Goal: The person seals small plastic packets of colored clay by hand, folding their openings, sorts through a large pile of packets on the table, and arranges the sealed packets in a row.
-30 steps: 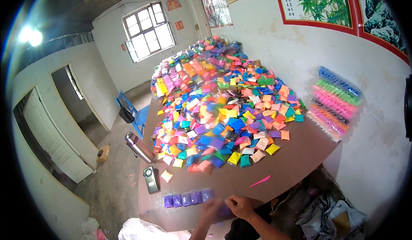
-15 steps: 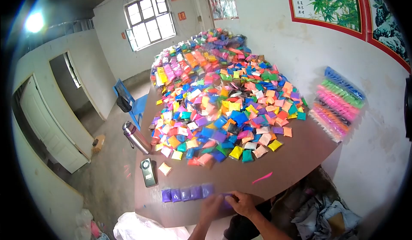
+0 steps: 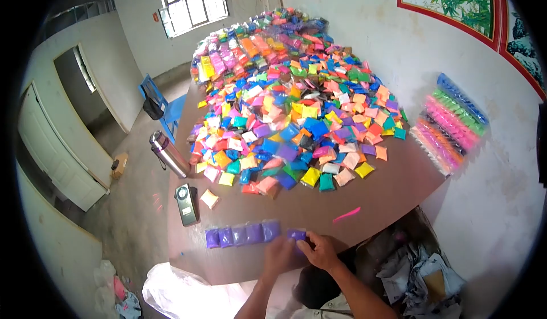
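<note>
Near the front edge of the brown table (image 3: pixel 239 265), my right hand (image 3: pixel 320 252) pinches a small purple packet (image 3: pixel 297 235) between thumb and fingers. My left hand (image 3: pixel 279 254) is beside it on the left, smeared by motion, so its fingers are not clear. Just left of that hand lies a row of several purple packets (image 3: pixel 247 234), placed side by side. A pink strip (image 3: pixel 347 214) lies on the table to the right, beyond my right hand.
A big heap of colourful packets (image 3: pixel 296 119) covers the table's middle and far end. At left stand a steel flask (image 3: pixel 170 155) and a small dark device with a dial (image 3: pixel 186 205), near a peach packet (image 3: pixel 209 198). White plastic (image 3: pixel 182 291) hangs by the front edge.
The whole scene sits higher in the view and slightly left. The packet at my right hand shows more clearly now. My left hand stays blurred beside it; the row of packets looks unchanged.
</note>
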A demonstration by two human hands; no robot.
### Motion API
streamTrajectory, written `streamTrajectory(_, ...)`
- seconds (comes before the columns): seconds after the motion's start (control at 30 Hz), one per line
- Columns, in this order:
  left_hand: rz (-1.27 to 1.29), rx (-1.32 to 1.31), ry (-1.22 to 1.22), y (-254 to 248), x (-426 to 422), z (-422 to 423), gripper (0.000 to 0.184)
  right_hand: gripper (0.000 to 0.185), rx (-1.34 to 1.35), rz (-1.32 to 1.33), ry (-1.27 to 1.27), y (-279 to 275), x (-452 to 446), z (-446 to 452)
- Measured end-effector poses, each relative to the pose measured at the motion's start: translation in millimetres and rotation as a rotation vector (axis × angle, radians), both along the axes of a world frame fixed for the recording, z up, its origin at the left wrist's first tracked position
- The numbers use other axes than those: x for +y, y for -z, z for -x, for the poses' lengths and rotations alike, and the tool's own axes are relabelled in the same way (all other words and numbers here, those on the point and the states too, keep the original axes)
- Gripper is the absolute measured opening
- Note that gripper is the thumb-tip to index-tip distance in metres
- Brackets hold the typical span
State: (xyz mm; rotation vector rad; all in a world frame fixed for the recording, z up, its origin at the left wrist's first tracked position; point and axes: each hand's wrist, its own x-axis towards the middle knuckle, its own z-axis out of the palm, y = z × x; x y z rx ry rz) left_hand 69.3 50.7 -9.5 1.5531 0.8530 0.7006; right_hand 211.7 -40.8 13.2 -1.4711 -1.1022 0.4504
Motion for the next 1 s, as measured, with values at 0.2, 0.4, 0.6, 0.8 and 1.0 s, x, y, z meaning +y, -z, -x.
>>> streamTrajectory(0.2, -0.063, 0.019, 0.031, -15, 0, -1, 0.024, 0.02, 0.112, 0.141, -0.033, 22, -2, -5)
streamTrajectory(0.4, 0.01, -0.011, 0.097, 15, 3, 5, 0.021, 0.026, 0.289, 0.136, 0.012, 10, -3, -5)
streamTrajectory(0.6, 0.171, -0.09, 0.067, -6, 3, 4, 0.023, 0.029, 0.15, 0.183, -0.03, 5, -3, -5)
streamTrajectory(0.8, 0.226, -0.029, 0.094, -26, -3, 0, 0.024, 0.028, 0.373, 0.065, -0.062, 19, 0, -4)
streamTrajectory(1.0, 0.23, -0.023, 0.117, -16, 6, 7, 0.019, 0.023, 0.159, 0.06, -0.04, 19, 1, -6)
